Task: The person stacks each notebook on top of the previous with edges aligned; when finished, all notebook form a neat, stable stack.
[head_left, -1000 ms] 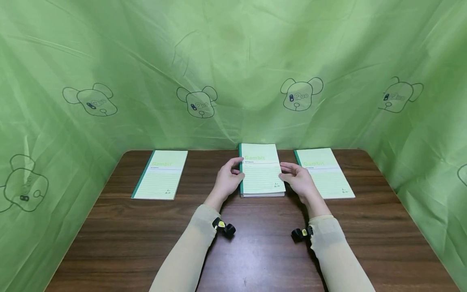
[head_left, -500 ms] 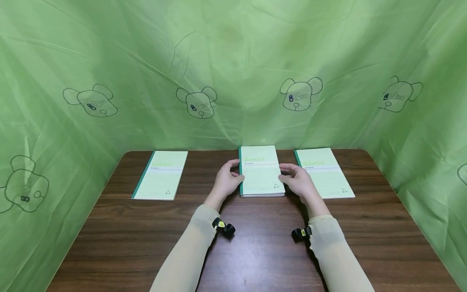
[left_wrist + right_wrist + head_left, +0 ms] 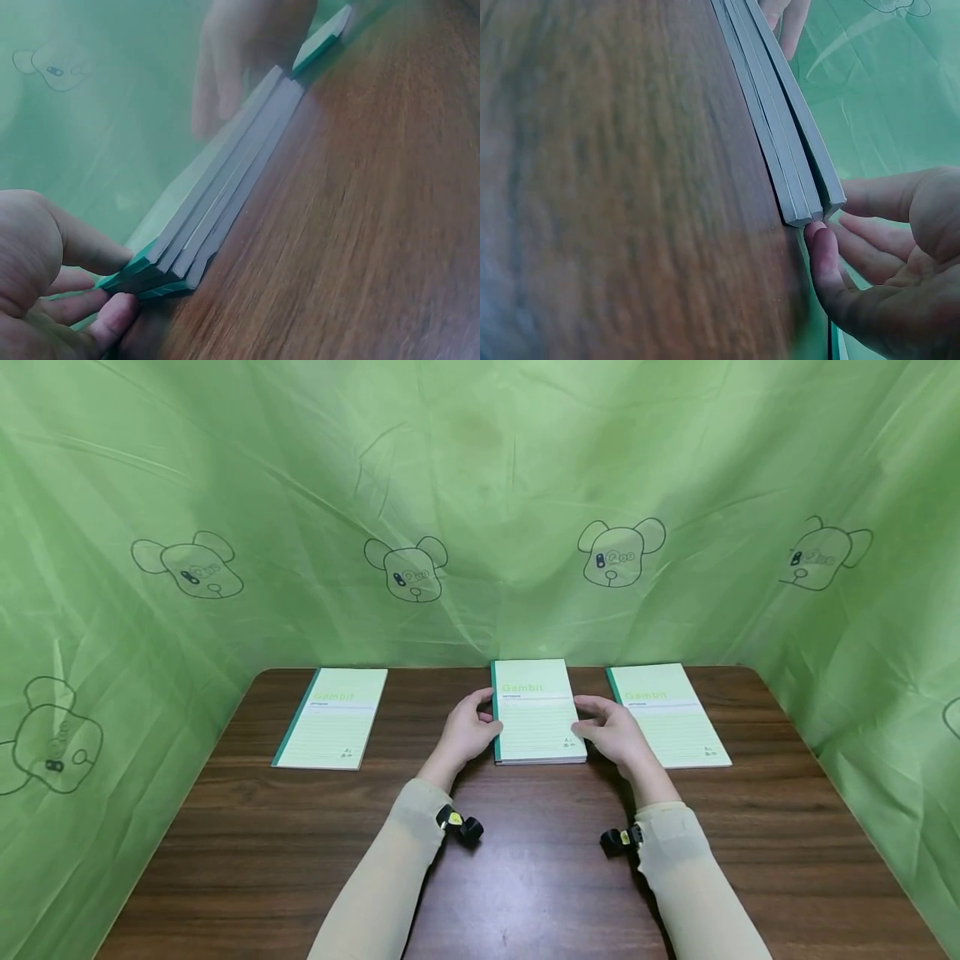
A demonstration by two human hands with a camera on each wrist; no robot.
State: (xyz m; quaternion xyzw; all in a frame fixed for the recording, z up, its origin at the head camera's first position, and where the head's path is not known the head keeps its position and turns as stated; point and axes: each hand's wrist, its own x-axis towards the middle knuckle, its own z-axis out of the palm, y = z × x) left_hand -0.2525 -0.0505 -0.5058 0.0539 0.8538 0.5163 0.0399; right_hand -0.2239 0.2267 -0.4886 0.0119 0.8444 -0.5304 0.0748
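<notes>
A stack of notebooks (image 3: pixel 538 714) with pale covers and green spines lies at the middle of the table's far side. My left hand (image 3: pixel 467 727) holds its spine side, with thumb and fingers at the spine corner in the left wrist view. My right hand (image 3: pixel 617 731) holds the opposite side, its fingertips at the stack's corner in the right wrist view. Several page blocks (image 3: pixel 217 195) show in layers at the near end. The top notebook (image 3: pixel 799 112) has a thin dark gap under it in the right wrist view.
A single notebook (image 3: pixel 330 718) lies left of the stack, and another notebook (image 3: pixel 669 717) lies on the right, partly behind my right hand. A green curtain (image 3: pixel 480 510) rises close behind the brown wooden table (image 3: pixel 525 868) and along both sides.
The top notebook has come down onto the stack, and the layers at the near end sit closer together. My left fingers have slipped slightly off the cover. Both hands stay nearly in place.
</notes>
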